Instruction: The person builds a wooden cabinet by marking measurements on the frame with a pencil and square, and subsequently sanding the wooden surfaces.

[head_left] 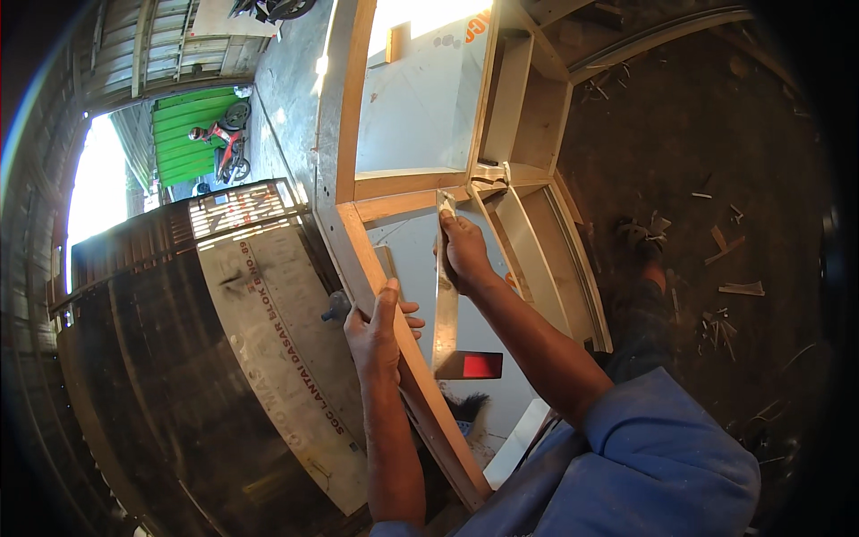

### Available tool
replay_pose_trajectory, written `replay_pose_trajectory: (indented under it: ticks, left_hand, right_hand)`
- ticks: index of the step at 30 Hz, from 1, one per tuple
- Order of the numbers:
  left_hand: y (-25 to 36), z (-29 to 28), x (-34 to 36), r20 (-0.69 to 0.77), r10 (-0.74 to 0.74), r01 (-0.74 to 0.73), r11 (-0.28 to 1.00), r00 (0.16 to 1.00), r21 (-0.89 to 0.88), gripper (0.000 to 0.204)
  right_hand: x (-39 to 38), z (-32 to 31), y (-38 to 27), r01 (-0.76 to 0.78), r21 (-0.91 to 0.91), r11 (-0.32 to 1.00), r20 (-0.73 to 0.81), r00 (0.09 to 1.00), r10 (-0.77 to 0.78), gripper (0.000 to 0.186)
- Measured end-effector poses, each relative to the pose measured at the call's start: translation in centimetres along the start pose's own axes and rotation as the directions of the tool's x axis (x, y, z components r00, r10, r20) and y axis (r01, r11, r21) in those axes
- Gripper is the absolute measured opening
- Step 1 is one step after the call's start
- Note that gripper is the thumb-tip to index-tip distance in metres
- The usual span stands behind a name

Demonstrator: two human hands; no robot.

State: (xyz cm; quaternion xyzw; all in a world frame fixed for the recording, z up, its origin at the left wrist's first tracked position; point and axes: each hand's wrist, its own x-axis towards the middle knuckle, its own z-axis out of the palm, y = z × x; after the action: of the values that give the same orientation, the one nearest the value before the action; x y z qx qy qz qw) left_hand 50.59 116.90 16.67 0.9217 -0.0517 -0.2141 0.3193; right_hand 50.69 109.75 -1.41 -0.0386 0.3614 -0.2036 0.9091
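My left hand (371, 338) is wrapped round the long side rail of a wooden frame (363, 252), thumb on top and fingers curled over the inner edge. Above the frame's opening, my right hand (465, 251) grips the upper part of an L-shaped tool (446, 318). This tool has a long, flat, pale strip and a dark crosswise block with a red face at its lower end. Its exact kind I cannot make out. Behind it, inside the frame, lies a pale grey-blue panel (407, 240).
A second framed opening (344, 98) adjoins at the far end, with shelf-like wooden compartments (528, 116) on the right. Wood scraps (741, 289) litter the dark floor. At left stands a large board with printing (268, 304). A red motorbike (231, 143) is parked far left.
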Motion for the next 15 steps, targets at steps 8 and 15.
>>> replay_pose_trajectory:
  ticks: [8,15]
  left_hand:
    - [-1.2,-0.2,0.7,-0.127,0.110,-0.099,0.991,0.986,0.090,0.059]
    - [-3.5,-1.5,2.8,-0.142,0.090,-0.083,0.995,0.986,0.051,0.088]
  right_hand:
    - [0.8,-1.6,1.2,-0.023,-0.086,0.996,0.021,0.999,0.025,0.036]
    - [0.4,-1.3,0.8,-0.086,-0.002,0.996,-0.015,0.996,0.086,0.032]
